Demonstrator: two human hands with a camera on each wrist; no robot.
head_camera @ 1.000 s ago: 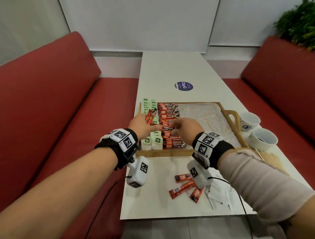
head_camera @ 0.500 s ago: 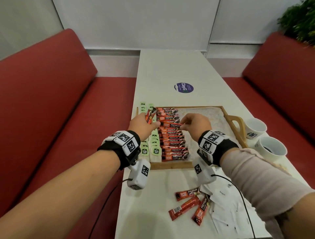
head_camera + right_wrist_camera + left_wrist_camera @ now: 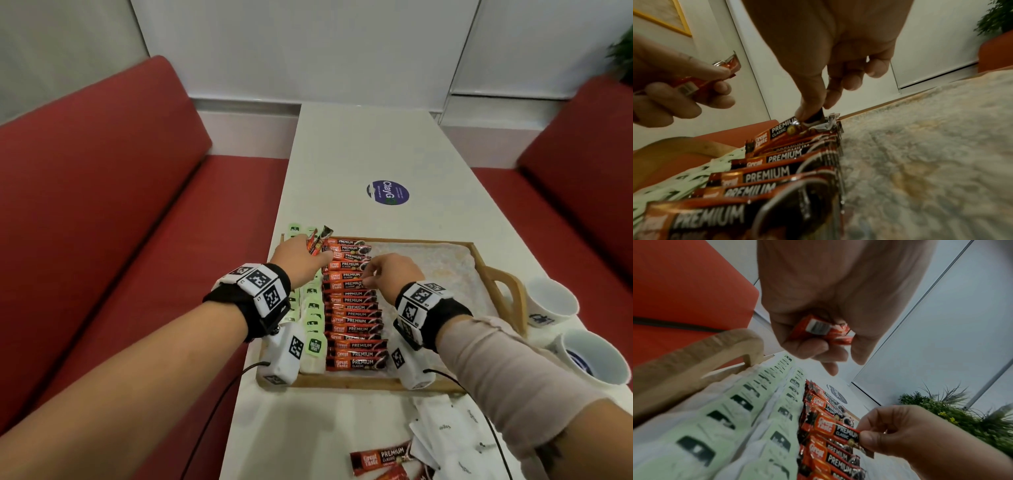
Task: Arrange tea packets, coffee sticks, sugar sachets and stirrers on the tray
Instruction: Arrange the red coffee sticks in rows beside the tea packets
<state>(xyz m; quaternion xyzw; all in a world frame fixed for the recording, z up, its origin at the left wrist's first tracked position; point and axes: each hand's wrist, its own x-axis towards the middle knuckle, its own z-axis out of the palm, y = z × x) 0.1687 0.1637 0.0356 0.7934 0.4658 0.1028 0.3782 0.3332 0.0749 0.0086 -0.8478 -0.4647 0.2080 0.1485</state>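
A wooden tray [image 3: 498, 274] lined with a pale cloth holds two rows of green tea packets [image 3: 313, 310] along its left side. Beside them lies a column of red coffee sticks [image 3: 354, 320]. My left hand [image 3: 301, 262] hovers over the tray's far left and grips a small bunch of coffee sticks [image 3: 318, 240] [image 3: 819, 328]. My right hand [image 3: 392, 272] pinches the right end of one coffee stick [image 3: 836, 429] [image 3: 795, 128] lying on top of the column, thumb and forefinger closed on it.
On the white table near me lie loose coffee sticks [image 3: 380, 460] and white sugar sachets [image 3: 445, 431]. Two white cups [image 3: 553, 301] stand right of the tray. Red benches [image 3: 85, 212] flank the table. A round purple sticker [image 3: 387, 192] lies beyond the tray.
My right hand has moved farther up the column of coffee sticks, still pinching one stick. The left hand with its bunch has shifted slightly toward the tray's far left corner.
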